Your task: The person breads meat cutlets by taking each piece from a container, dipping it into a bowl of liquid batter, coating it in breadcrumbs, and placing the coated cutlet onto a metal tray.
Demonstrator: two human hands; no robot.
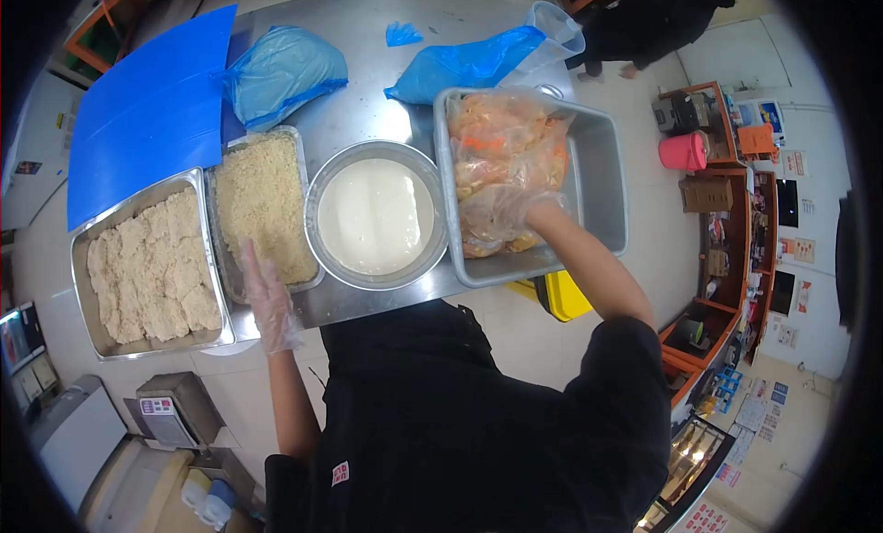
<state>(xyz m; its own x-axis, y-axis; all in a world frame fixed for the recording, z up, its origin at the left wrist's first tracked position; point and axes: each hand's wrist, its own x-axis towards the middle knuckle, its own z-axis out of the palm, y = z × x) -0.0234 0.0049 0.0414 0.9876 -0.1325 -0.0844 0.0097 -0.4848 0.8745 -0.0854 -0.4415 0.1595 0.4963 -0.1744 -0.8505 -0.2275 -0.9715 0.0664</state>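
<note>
My left hand, in a clear plastic glove, is held at the near edge of a metal tray of pale breadcrumbs. Its fingers are stretched out and hold nothing. On the right, my gloved right hand reaches into a grey plastic tub, against raw marinated meat lying with clear plastic film. Its fingers blend into the meat and film, so their grip is hidden. Between the hands stands a round metal bowl of creamy white batter.
At far left, a deep metal tray holds crumb-coated pieces. Behind it leans a blue sheet. Two blue bags and a clear plastic jug sit at the back. Another person stands beyond the table.
</note>
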